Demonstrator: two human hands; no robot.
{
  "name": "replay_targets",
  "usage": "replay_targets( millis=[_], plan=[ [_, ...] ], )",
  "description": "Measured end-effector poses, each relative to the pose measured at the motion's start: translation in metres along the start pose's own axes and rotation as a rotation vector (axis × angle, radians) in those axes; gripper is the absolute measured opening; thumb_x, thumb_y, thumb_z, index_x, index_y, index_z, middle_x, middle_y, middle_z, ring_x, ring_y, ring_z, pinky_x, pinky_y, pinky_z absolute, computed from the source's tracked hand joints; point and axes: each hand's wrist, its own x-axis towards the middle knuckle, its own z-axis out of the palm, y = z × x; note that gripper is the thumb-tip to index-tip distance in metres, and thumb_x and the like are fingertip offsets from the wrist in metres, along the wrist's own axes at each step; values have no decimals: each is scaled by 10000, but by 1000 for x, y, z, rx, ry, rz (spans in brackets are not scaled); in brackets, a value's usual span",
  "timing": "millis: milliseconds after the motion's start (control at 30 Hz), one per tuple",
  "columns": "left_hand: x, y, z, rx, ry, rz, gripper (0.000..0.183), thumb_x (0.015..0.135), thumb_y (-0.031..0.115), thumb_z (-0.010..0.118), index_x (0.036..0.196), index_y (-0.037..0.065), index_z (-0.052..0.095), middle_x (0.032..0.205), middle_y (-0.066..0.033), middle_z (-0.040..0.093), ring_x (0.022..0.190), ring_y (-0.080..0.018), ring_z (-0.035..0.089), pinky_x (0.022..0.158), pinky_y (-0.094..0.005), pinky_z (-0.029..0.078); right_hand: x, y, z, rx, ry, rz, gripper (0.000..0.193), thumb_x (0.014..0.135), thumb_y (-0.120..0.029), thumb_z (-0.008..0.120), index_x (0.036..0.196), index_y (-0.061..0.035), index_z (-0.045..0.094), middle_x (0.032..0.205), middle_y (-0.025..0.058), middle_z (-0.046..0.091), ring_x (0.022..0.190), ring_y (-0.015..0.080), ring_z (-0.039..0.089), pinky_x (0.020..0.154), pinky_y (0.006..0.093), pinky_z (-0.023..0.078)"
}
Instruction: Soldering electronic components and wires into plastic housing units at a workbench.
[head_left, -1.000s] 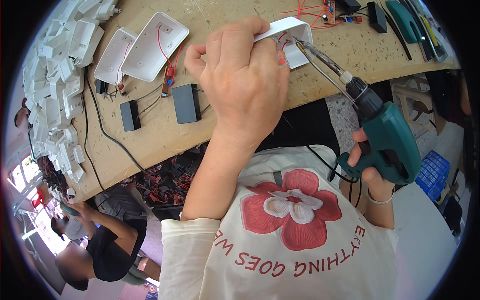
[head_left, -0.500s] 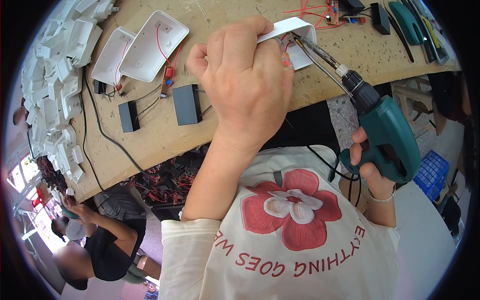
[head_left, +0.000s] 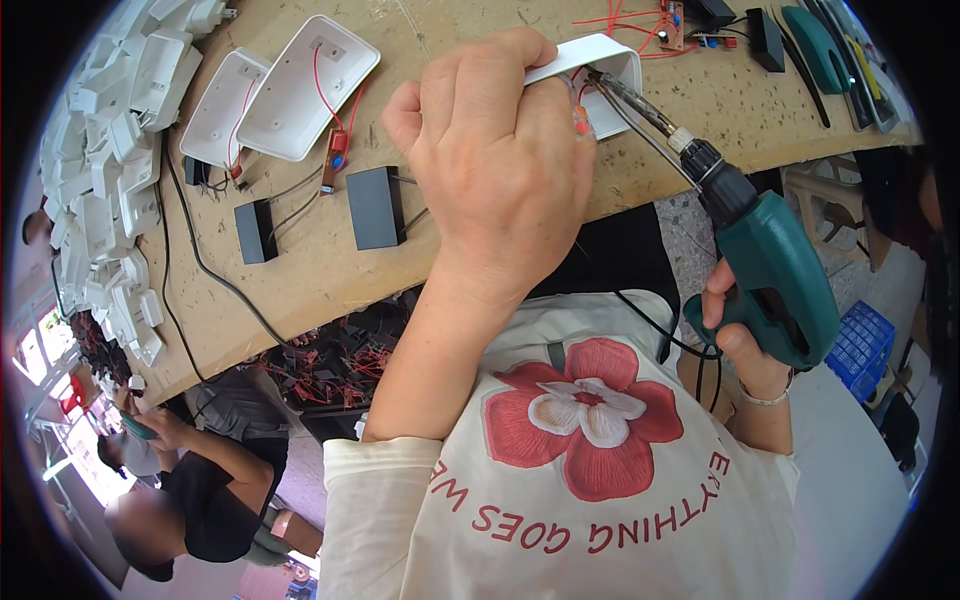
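Note:
My left hand (head_left: 500,165) is closed around a white plastic housing (head_left: 585,55) over the bench, its open side tilted toward the right. Inside it, a bit of red wire and something orange show beside my fingers; the rest is behind the hand. In my right hand (head_left: 748,358) I grip a green soldering gun (head_left: 768,245) by its handle. Its iron tip and thin metal feed tube reach into the housing's open side. Left of my left hand stand two black box-shaped blocks (head_left: 374,208), wired to a small circuit board (head_left: 333,160).
Two white housings (head_left: 308,88) with red wires lie at the left. A heap of white shells (head_left: 110,190) fills the bench's left edge. More boards (head_left: 674,25) and a second green tool (head_left: 815,48) lie at the far right. A box of black-and-red parts (head_left: 335,360) sits below; a co-worker (head_left: 215,490) is at lower left.
My left hand and the housing have shifted slightly to the right, with the soldering gun's tip still inside the opening. The co-worker's hands have moved a little.

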Motion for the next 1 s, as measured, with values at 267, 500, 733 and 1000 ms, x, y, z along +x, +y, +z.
replay_targets(
  millis=[267, 500, 733, 1000],
  plan=[
    [-1, -1, 1, -12, 10, 11, 174, 559, 55, 657, 726, 27, 615, 945, -42, 583, 848, -212, 524, 764, -339, 316, -6, -8, 10, -98, 144, 167, 532, 688, -400, 756, 931, 5, 512, 718, 36, 517, 622, 109, 498, 549, 223, 395],
    [0, 0, 2, -15, 11, -5, 168, 554, 50, 650, 716, 25, 613, 939, -36, 581, 843, -209, 523, 762, -337, 313, -9, -10, 10, -87, 128, 104, 658, 708, -358, 748, 1157, 34, 472, 1041, 135, 561, 664, 111, 527, 575, 222, 424],
    [1, 1, 1, -11, 8, -18, 168, 550, 58, 647, 711, 27, 611, 940, -33, 576, 848, -210, 517, 761, -344, 311, -10, -7, 6, -112, 73, 23, 697, 712, -348, 746, 1213, 32, 446, 1142, 169, 542, 673, 114, 540, 579, 221, 434],
    [0, 1, 2, -4, 4, -18, 171, 547, 62, 647, 710, 26, 609, 940, -36, 576, 857, -215, 517, 765, -351, 312, -14, -8, 11, -114, 116, 62, 686, 713, -369, 740, 1187, 39, 456, 1106, 151, 542, 667, 117, 536, 565, 225, 432]
  ],
)
